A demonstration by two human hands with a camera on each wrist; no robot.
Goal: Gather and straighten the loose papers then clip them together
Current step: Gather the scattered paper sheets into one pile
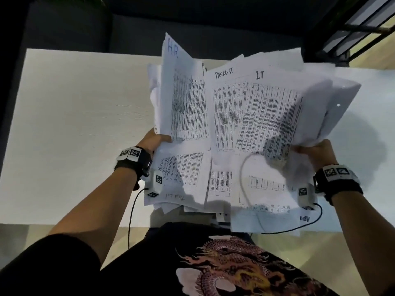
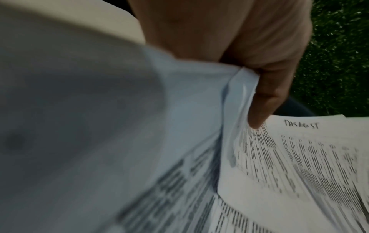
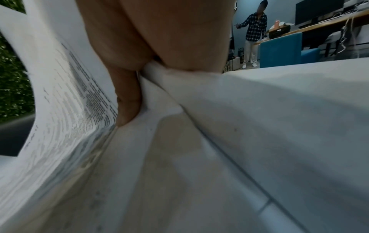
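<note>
A messy bundle of printed papers (image 1: 233,112) is held up above the white table (image 1: 70,129), its sheets fanned and curling, with handwritten headings on some. My left hand (image 1: 155,139) pinches the bundle's left lower edge, thumb on top; the left wrist view shows the thumb (image 2: 265,97) pressed on the papers (image 2: 279,165). My right hand (image 1: 316,152) grips the right lower corner, and the right wrist view shows its thumb (image 3: 127,100) clamped on the sheets (image 3: 60,118). More loose sheets (image 1: 213,189) lie on the table beneath. No clip is visible.
The table's near edge (image 1: 85,224) runs just before my body. A dark sofa (image 1: 149,28) stands behind the table. In the right wrist view a person (image 3: 253,33) stands far off near a blue chair (image 3: 283,48).
</note>
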